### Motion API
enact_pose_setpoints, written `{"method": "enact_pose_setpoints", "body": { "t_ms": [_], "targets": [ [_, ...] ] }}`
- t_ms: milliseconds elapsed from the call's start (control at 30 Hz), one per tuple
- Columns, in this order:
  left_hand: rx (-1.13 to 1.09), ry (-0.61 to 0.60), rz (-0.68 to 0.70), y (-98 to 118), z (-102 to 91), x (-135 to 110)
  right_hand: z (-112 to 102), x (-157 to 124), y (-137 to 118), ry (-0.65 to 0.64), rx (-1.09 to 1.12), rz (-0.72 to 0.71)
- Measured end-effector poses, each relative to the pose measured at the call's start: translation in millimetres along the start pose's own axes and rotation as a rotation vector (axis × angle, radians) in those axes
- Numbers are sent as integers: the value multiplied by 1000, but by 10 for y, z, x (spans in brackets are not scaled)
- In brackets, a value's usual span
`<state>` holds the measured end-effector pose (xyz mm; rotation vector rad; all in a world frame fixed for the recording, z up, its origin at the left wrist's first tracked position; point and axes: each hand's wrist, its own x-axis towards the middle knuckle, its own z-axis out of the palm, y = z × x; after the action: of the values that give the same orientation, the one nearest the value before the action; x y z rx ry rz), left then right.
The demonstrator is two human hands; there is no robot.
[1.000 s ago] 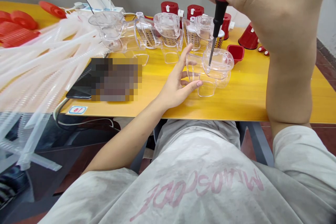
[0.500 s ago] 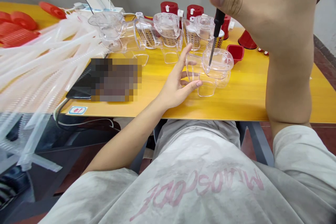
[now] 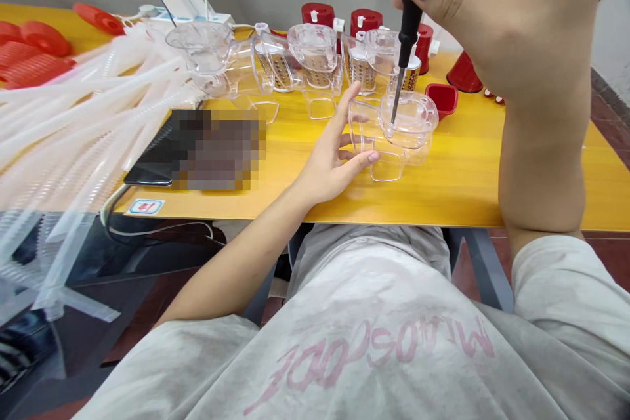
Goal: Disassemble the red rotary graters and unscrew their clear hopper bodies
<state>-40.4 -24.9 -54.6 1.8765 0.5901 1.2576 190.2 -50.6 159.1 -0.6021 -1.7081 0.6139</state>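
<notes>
In my right hand (image 3: 512, 20) is a screwdriver (image 3: 410, 26) with a red and black handle, held nearly upright. Its tip reaches down into the round top of a clear plastic housing (image 3: 408, 125) on the table. My left hand (image 3: 335, 151) grips that housing at its left side, thumb low at the front and fingers around the open end. The screw, if any, under the tip is too small to make out. Just behind the housing stands a small red square cup (image 3: 441, 100).
More clear housings (image 3: 312, 46) and perforated drums (image 3: 280, 69) line the back, with red round parts (image 3: 317, 13) behind. Clear ribbed tubes (image 3: 88, 118) cover the left, near orange coils (image 3: 39, 52). A black phone (image 3: 152, 157) lies left; a power strip (image 3: 216, 18) stands behind.
My right fingers have shifted around the screwdriver handle, with more of the handle now showing and fingertips visible on its far side. The left hand and the housing stay put.
</notes>
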Motion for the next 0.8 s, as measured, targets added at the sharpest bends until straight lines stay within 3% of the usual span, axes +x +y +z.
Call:
{"method": "enact_pose_setpoints", "body": {
  "t_ms": [800],
  "targets": [
    [3,-6,-12,25,-6,-7,-30,-3,61,-39,53,-50]
  ]
}}
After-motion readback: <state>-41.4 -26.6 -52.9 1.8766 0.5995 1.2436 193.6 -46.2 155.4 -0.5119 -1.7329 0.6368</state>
